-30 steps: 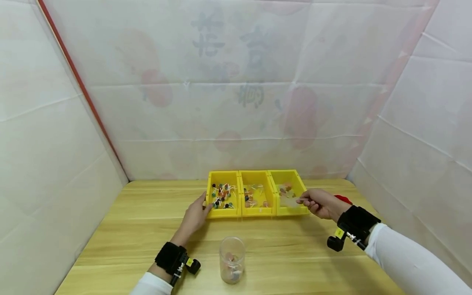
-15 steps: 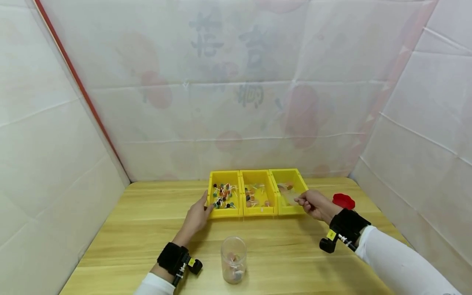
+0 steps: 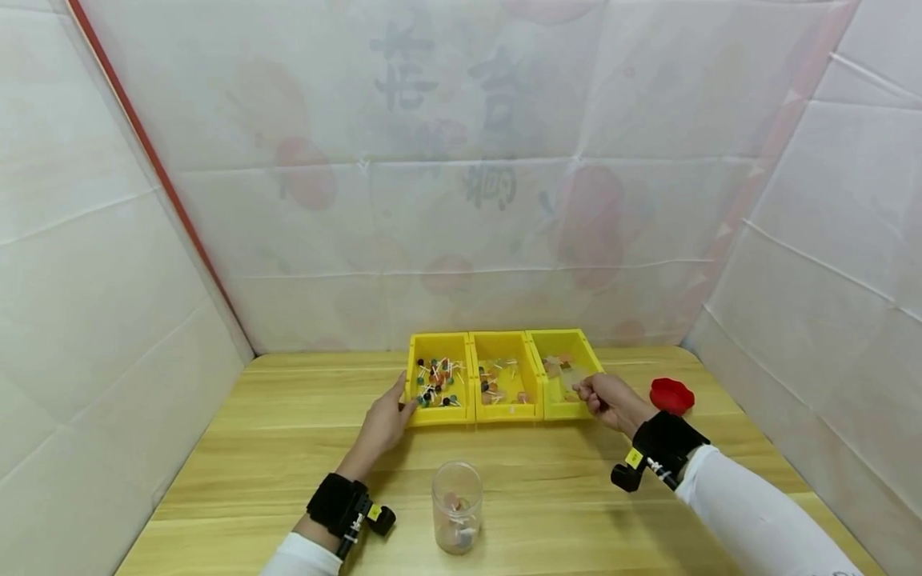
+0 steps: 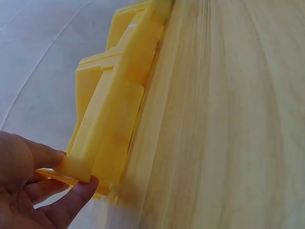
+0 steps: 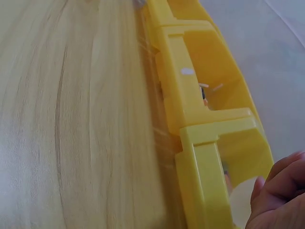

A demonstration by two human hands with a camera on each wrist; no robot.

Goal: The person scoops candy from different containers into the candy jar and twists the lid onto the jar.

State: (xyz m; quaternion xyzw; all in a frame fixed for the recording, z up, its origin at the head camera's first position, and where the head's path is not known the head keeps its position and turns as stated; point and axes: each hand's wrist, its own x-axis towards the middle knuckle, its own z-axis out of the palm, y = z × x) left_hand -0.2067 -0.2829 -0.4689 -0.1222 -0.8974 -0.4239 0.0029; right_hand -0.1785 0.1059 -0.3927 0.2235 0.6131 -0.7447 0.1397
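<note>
Three yellow bins stand joined in a row at the back of the table. My left hand [image 3: 382,418] grips the front outer corner of the left bin [image 3: 441,415], thumb on its front and fingers at its side wall. That bin holds several lollipops [image 3: 435,376] with white sticks. At the right bin [image 3: 565,411], my right hand [image 3: 608,398] is over the rim, pinching a translucent whitish scoop [image 5: 242,199]. The scoop's far end lies down among the sweets [image 3: 556,365] in that bin; my fingers hide its handle.
The middle bin [image 3: 507,413] holds several more lollipops. In front of the bins stands a clear jar [image 3: 457,508] with some sweets at its bottom. A red scalloped lid [image 3: 671,396] lies right of my right hand. White sheeting [image 3: 461,240] walls the table's back and sides.
My right hand has moved slightly left and further over the right bin, taking the scoop deeper among the sweets. The red lid now shows fully. My left hand keeps its grip.
</note>
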